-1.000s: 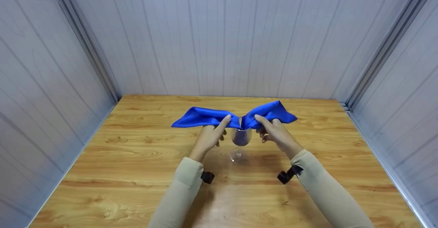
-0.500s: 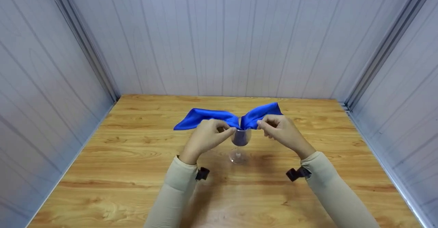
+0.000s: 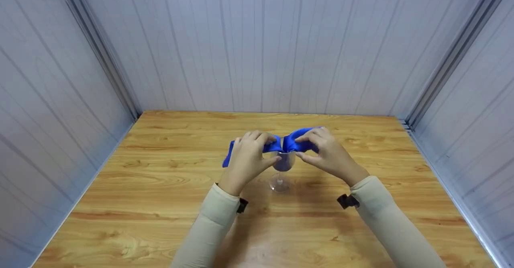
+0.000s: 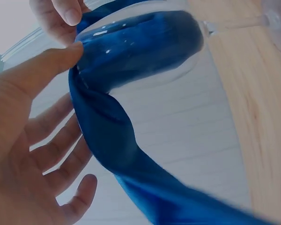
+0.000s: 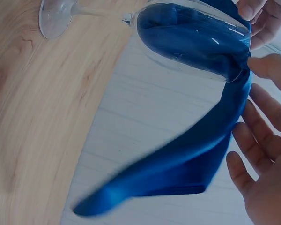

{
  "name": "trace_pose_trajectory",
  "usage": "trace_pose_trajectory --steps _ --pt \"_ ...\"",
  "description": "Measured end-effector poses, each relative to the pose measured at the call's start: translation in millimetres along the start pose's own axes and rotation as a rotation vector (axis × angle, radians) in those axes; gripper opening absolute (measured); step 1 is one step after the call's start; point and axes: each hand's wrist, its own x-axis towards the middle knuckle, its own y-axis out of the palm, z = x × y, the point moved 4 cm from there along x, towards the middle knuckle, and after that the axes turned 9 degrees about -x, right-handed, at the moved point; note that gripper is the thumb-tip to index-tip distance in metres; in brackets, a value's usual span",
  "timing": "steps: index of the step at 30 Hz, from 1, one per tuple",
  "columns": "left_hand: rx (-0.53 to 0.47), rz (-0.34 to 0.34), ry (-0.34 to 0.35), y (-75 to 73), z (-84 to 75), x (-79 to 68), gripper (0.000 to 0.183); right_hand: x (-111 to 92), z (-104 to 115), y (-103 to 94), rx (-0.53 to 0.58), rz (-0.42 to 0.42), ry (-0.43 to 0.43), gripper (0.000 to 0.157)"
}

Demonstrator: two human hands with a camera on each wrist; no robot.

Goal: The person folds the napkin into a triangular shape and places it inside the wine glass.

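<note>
A stemmed wine glass (image 3: 283,163) stands upright on the table, the middle of a shiny blue satin napkin (image 3: 292,142) tucked deep into its bowl. Two wings of the napkin spill over the rim, one to each side. My left hand (image 3: 245,155) is at the left wing, its thumb tip at the rim and the other fingers spread behind the fabric. On the other side my right hand (image 3: 330,151) mirrors this, thumb by the rim and fingers extended along the right wing. Both wrist views show the napkin wings (image 4: 110,145) hanging down past the fingers.
The wooden tabletop (image 3: 160,203) carries the glass near its middle. Pale panelled walls (image 3: 257,47) enclose it at the back and both sides. A small black wrist device (image 3: 347,201) sticks out from the right sleeve, another from the left.
Both hands have gone from pinching the napkin beside the rim to spreading their fingers over its wings. The wings, outstretched before, now droop and are partly covered by the hands. The glass stays put.
</note>
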Motion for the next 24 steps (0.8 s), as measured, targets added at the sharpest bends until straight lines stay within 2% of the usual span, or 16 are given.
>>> trace_pose_trajectory --steps 3,10,14,19,24 --pt "-0.003 0.0 0.0 2.7 -0.3 0.5 0.04 0.8 0.2 2.7 0.013 0.034 0.033 0.029" --pt "-0.12 0.031 -0.023 8.6 4.6 1.0 0.031 2.1 0.1 9.0 0.091 0.078 0.105 0.022" --pt "-0.149 0.037 -0.029 10.4 7.2 1.4 0.028 1.9 -1.0 10.2 0.142 0.095 0.138 0.021" --pt "-0.168 0.029 -0.008 11.2 7.7 1.3 0.023 2.5 -1.4 9.0 0.129 0.06 0.126 0.016" --pt "-0.216 0.017 -0.001 11.0 9.4 -0.5 0.015 0.7 0.0 11.6 0.176 0.041 0.123 0.011"
